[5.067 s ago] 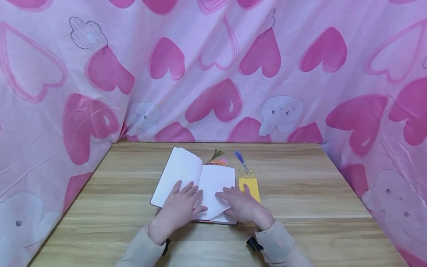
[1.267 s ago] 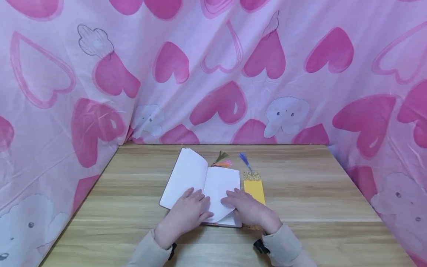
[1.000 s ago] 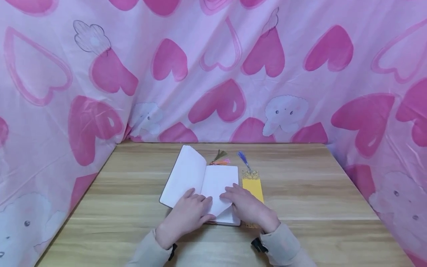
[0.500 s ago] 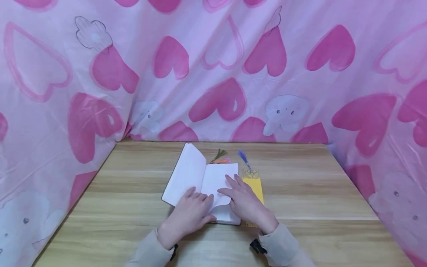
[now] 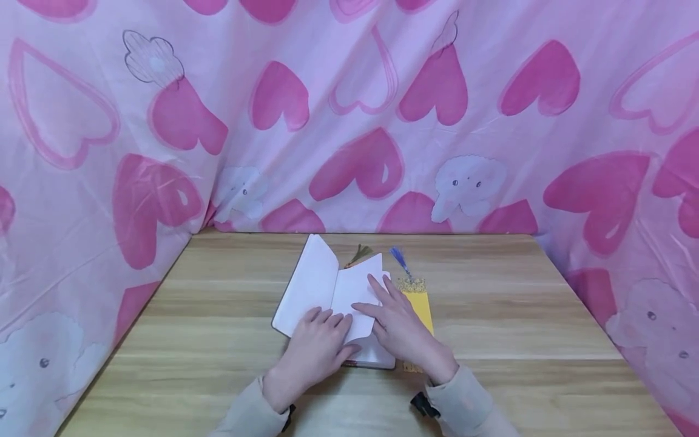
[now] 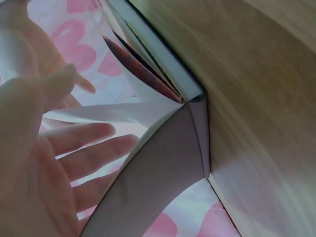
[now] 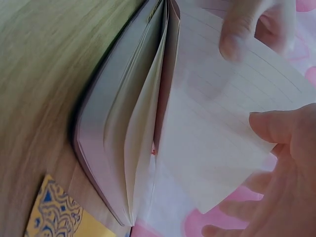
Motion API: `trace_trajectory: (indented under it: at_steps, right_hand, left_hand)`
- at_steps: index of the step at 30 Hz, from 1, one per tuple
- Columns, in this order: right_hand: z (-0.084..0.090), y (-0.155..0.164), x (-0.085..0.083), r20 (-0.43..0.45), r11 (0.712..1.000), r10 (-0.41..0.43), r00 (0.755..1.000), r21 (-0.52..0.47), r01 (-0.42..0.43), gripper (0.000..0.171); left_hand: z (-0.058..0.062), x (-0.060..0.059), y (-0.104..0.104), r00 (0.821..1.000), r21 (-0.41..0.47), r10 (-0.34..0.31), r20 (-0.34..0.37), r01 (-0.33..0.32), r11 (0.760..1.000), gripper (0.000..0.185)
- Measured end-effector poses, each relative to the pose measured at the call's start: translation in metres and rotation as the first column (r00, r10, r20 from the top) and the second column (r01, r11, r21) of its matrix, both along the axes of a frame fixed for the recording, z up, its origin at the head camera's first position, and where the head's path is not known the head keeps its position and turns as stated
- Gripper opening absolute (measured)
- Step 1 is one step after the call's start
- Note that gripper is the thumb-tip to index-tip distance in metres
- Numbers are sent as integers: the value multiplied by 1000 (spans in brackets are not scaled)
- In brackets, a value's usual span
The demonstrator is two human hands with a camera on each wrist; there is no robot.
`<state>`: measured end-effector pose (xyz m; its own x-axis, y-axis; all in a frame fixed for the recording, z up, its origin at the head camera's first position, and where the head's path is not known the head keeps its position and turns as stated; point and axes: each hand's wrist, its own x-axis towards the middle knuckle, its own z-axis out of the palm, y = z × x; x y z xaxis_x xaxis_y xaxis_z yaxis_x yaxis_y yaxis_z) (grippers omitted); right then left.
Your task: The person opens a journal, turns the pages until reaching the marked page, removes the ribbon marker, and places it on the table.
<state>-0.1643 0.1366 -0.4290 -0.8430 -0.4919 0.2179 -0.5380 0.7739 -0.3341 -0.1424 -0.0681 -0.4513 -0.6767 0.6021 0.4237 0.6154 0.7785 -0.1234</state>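
An open notebook [image 5: 306, 285] with white pages stands before me, its left cover raised off the table. My left hand [image 5: 317, 346] rests near the gutter, fingers fairly straight against the left-hand page. Its thumb lies toward the bottom edge. My right hand [image 5: 401, 321] pinches a lifted page [image 5: 360, 288], thumb on the lined underside in the right wrist view and fingers on the other face. Dark red edges [image 6: 140, 66] show between leaves in the left wrist view. Past the top edge pokes an olive tassel [image 5: 360, 252].
A yellow bookmark [image 5: 419, 312] with patterned ends and a blue tassel [image 5: 398, 258] lies just right of the notebook, partly under my right hand. The wooden table [image 5: 519, 303] ends at a pink heart-print cloth [image 5: 349, 121] on the back and sides.
My right hand has lifted the right page's outer edge and swung it upward, now covering most of the orange tassel. The left cover has risen steeper, and my left hand has shifted slightly right.
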Motion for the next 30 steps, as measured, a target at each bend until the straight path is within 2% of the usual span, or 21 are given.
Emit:
trace_trajectory:
  at_steps: [6, 15, 20, 24, 27, 30]
  right_hand:
    - [1, -1, 1, 3, 1000, -6, 1000, -18, 6, 42]
    - [3, 2, 1, 62, 996, -43, 997, -81, 48, 42]
    - [4, 3, -1, 89, 992, -69, 994, -103, 78, 56]
    - [5, 5, -2, 129, 991, -83, 988, -91, 95, 68]
    - [5, 6, -2, 169, 994, -76, 983, -59, 87, 67]
    - [3, 10, -1, 222, 1000, -20, 975, 15, 17, 60]
  left_hand:
    - [-1, -1, 0, 999, 38, 32, -24, -31, 999, 33]
    - [2, -3, 2, 996, 107, 31, -78, -23, 994, 19]
    - [6, -3, -1, 997, 139, 50, -51, -42, 989, 25]
    - [10, -2, -3, 997, 161, 29, -68, -17, 987, 34]
    - [13, -2, -3, 995, 173, 9, -102, 9, 985, 43]
    - [16, -3, -3, 992, 191, 7, -129, 18, 981, 51]
